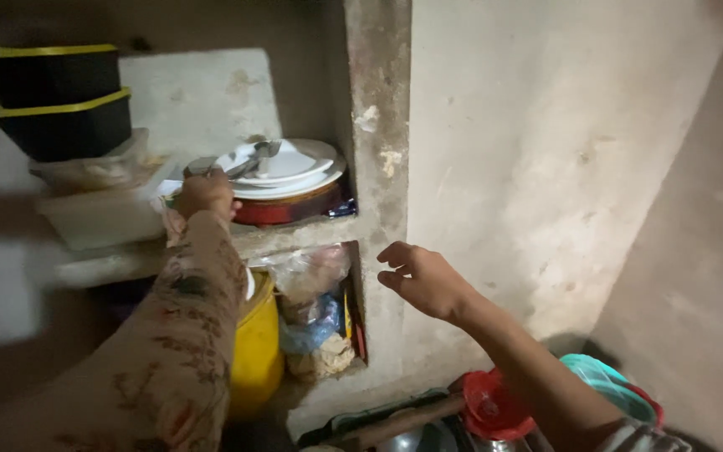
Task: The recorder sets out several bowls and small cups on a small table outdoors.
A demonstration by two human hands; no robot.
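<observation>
Two hands apart, left hand [204, 194] gripping utensil [240, 166] on stacked plates [294, 172], right hand [424, 280] empty, fingers loosely curled, lower right.

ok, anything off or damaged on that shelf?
Plaster is chipped on the concrete pillar beside the plate stack. A utensil lies askew across the top plate, by the left hand. Nothing spilled.
</observation>
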